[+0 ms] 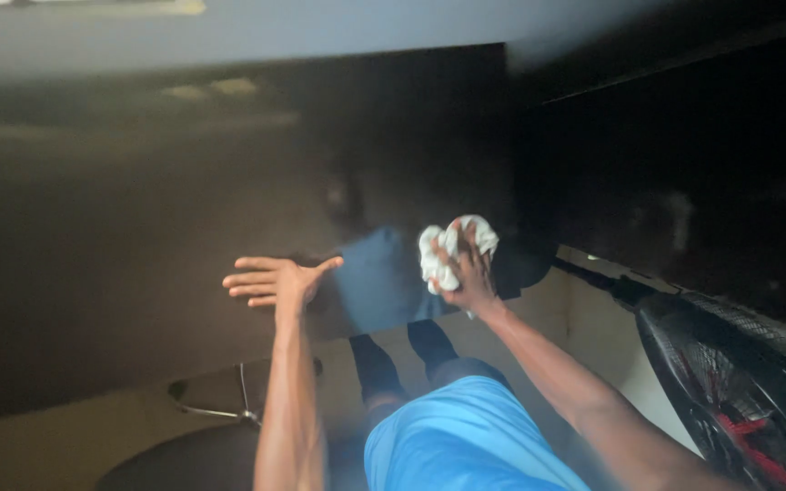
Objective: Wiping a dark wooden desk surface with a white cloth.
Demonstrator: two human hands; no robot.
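White cloth [452, 250]: crumpled into a wad and clamped in the right hand [468, 273], which presses it against the dark glossy panel [184, 227] standing in front of the person. The bunched shape gives the fingers a firm hold and puts a thick pad between palm and surface.

Head view: the left hand [275, 280] is held flat, fingers spread apart and extended, gripping nothing. It sits at or just short of the panel, beside the cloth hand; contact cannot be confirmed. The placement is consistent with bracing against the surface. Both arms reach upward and forward from the lower edge of the frame.

The panel acts as a mirror: a blurred reflection of a blue garment [379, 282] and dark legs appears between the two hands. The person's own blue shirt [466, 436] fills the lower centre. A black fan with a wire grille [739, 391] stands to the right, well apart from the hands.
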